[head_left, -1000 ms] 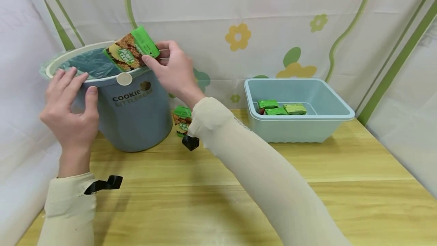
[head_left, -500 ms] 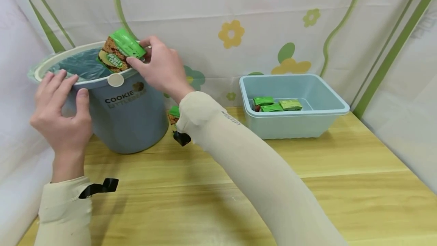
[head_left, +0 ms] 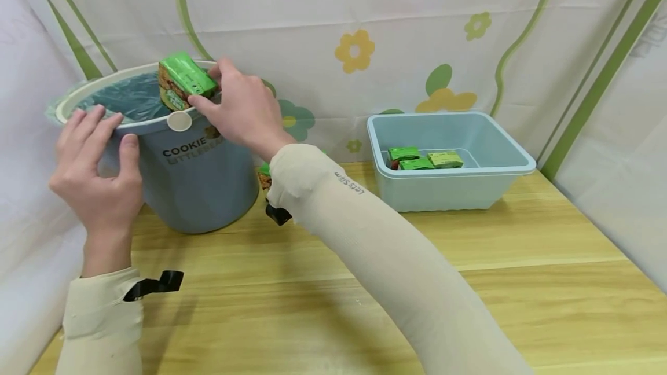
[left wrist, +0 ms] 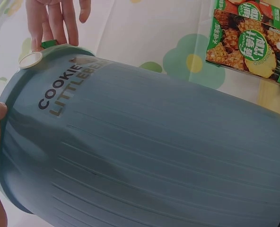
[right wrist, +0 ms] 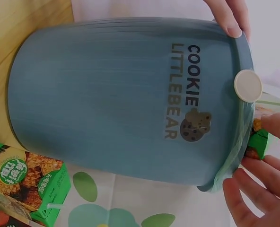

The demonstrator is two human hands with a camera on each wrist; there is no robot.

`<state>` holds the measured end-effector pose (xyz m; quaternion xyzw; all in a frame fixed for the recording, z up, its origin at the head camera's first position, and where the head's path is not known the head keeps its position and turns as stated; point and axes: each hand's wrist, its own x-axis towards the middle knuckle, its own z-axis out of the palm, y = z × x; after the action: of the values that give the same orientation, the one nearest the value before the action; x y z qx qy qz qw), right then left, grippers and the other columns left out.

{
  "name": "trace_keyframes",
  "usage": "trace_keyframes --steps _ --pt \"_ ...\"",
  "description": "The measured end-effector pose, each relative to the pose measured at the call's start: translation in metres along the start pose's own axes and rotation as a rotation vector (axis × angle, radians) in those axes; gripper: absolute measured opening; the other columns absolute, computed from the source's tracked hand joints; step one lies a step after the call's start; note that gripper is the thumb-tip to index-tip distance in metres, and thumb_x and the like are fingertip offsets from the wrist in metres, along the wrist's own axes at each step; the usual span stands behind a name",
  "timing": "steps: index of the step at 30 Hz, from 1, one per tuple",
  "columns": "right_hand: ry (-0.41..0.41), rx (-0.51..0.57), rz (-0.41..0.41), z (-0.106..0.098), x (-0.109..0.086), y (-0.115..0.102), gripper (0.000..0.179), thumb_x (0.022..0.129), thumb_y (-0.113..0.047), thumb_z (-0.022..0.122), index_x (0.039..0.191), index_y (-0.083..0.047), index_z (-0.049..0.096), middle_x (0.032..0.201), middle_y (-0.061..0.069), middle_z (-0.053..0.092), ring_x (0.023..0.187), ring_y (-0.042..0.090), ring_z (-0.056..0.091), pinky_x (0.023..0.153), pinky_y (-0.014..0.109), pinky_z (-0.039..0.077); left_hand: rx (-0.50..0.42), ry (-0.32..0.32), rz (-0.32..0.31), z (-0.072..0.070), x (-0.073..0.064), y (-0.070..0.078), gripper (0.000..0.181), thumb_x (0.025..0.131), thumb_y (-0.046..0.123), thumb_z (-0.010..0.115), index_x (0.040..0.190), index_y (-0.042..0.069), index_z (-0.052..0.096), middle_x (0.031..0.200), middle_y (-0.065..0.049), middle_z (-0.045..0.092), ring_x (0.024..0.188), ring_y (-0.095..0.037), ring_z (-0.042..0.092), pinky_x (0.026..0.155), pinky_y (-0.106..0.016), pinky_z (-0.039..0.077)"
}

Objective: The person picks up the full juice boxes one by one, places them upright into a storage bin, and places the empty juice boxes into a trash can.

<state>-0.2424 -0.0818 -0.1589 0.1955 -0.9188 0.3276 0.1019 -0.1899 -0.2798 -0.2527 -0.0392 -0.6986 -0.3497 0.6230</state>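
In the head view my right hand (head_left: pixel 242 103) pinches a green-topped juice carton (head_left: pixel 187 77) over the opening of a blue trash bin (head_left: pixel 208 184), tilted with its lower end inside the rim. In the right wrist view only a small part of the carton (right wrist: pixel 257 144) shows between thumb and fingers. My left hand (head_left: pixel 101 178) holds the bin's near left rim, fingers over the edge and thumb against the outer wall. A translucent bag (head_left: pixel 130 97) lines the bin. Beside it stand a pineapple juice carton (left wrist: pixel 246 47) and a red-fruit carton (left wrist: pixel 267 9), mostly hidden by my right forearm in the head view.
A light blue plastic basin (head_left: pixel 443 190) stands to the right with several green cartons (head_left: pixel 417 161) inside. Behind the wooden table (head_left: pixel 333 305) hangs a white curtain (head_left: pixel 292 10) printed with flowers, and more white cloth borders both sides.
My right hand has moved left and slightly down with the juice carton, which now tips so more of its green top faces up. The left hand stays on the rim; the view shifted slightly.
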Motion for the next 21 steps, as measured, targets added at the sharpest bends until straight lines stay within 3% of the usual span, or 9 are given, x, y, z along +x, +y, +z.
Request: trace_keyframes --steps 8,12,16,21 --pt "-0.059 0.057 -0.057 -0.003 0.0 0.01 0.045 0.104 -0.049 0.064 0.144 -0.031 0.053 0.141 -0.021 0.067 0.127 0.003 0.064 0.097 0.019 0.052 0.02 -0.014 0.01 -0.001 0.001 -0.001 0.035 0.093 0.035 0.072 0.117 0.011 0.083 0.131 -0.006 0.077 0.139 -0.014 0.063 0.125 -0.031 0.041" --pt "-0.092 0.161 -0.08 -0.007 -0.001 0.02 0.048 0.104 -0.046 0.066 0.147 -0.029 0.054 0.144 -0.018 0.066 0.137 0.002 0.058 0.107 0.019 0.049 0.02 -0.013 0.011 -0.001 0.001 -0.001 0.035 0.093 0.034 0.072 0.117 0.011 0.083 0.131 -0.007 0.077 0.139 -0.014 0.063 0.125 -0.031 0.041" --pt "-0.085 0.264 -0.078 -0.012 -0.001 0.038 0.05 0.103 -0.042 0.07 0.148 -0.025 0.055 0.147 -0.013 0.066 0.139 0.001 0.057 0.112 0.02 0.048 0.025 -0.017 0.012 -0.001 0.001 -0.001 0.036 0.094 0.035 0.072 0.117 0.01 0.083 0.131 -0.007 0.077 0.139 -0.014 0.063 0.125 -0.031 0.041" --pt "-0.025 0.373 -0.075 -0.013 -0.003 0.072 0.049 0.101 -0.034 0.074 0.144 -0.016 0.059 0.146 -0.002 0.067 0.136 0.011 0.063 0.111 0.024 0.051 0.028 -0.018 0.012 -0.001 0.001 0.0 0.036 0.094 0.035 0.071 0.117 0.01 0.083 0.131 -0.007 0.077 0.139 -0.014 0.062 0.125 -0.031 0.041"
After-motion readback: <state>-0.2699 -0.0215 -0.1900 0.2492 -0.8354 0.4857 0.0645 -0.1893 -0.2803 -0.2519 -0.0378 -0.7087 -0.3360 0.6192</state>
